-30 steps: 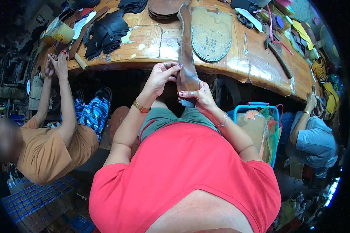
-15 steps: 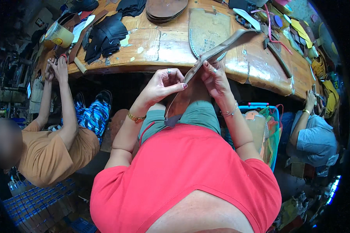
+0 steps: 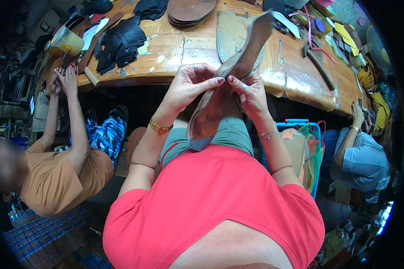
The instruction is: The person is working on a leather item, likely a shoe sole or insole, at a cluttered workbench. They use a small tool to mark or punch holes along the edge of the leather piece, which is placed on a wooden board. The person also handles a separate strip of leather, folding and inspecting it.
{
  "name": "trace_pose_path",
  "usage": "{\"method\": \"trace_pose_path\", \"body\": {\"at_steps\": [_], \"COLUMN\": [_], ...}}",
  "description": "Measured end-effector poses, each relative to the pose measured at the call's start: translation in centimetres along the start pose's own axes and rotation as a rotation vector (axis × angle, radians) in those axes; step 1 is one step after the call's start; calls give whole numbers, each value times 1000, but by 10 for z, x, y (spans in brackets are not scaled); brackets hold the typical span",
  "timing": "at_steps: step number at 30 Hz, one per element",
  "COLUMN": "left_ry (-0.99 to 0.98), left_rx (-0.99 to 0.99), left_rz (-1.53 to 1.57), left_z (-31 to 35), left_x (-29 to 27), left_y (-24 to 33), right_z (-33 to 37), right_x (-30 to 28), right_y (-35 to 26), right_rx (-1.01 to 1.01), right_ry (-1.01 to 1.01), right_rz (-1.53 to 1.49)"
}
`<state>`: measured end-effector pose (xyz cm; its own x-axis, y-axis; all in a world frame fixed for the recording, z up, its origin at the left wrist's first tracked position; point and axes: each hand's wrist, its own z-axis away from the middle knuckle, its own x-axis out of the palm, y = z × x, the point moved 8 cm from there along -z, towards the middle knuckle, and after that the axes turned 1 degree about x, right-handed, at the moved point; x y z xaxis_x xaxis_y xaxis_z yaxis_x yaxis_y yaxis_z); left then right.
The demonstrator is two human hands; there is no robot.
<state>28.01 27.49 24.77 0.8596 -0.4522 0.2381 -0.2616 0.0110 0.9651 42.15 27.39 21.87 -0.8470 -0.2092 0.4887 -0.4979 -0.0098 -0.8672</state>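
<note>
Between my two hands hangs a long strip of brown leather [image 3: 208, 114], pinched near its middle. Its lower part drops toward my lap, and its upper part sticks up and away over the bench edge. My left hand [image 3: 194, 85] grips it from the left with thumb and fingers. From the right, my right hand [image 3: 252, 92] pinches it close beside the left thumb. Behind the upper part lies a tan board [image 3: 231, 33] with a rounded end and a stitched-looking rim, partly hidden by the leather.
The wooden bench [image 3: 166, 49] holds stacked black leather pieces [image 3: 121, 45], round brown leather pieces [image 3: 191, 11], a hammer [image 3: 321, 69] and a yellowish tub [image 3: 67, 41]. A person in a tan shirt [image 3: 67, 179] sits left, another in grey-blue [image 3: 361, 157] right. A basket [image 3: 318, 148] stands beside my right arm.
The leather's upper part has swung left and more upright, showing its broad face. My hands have come closer together on it. A thin tool on the bench now shows.
</note>
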Motion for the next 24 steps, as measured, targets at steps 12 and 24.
{"method": "trace_pose_path", "body": {"at_steps": [12, 24], "left_ry": [375, 269], "left_rx": [881, 673], "left_rz": [-1261, -1059], "left_z": [33, 24], "left_x": [41, 29], "left_y": [49, 47], "right_z": [5, -1], "right_x": [6, 3], "right_y": [-21, -1], "right_rx": [-369, -219], "right_ry": [150, 149], "right_rz": [210, -53]}}
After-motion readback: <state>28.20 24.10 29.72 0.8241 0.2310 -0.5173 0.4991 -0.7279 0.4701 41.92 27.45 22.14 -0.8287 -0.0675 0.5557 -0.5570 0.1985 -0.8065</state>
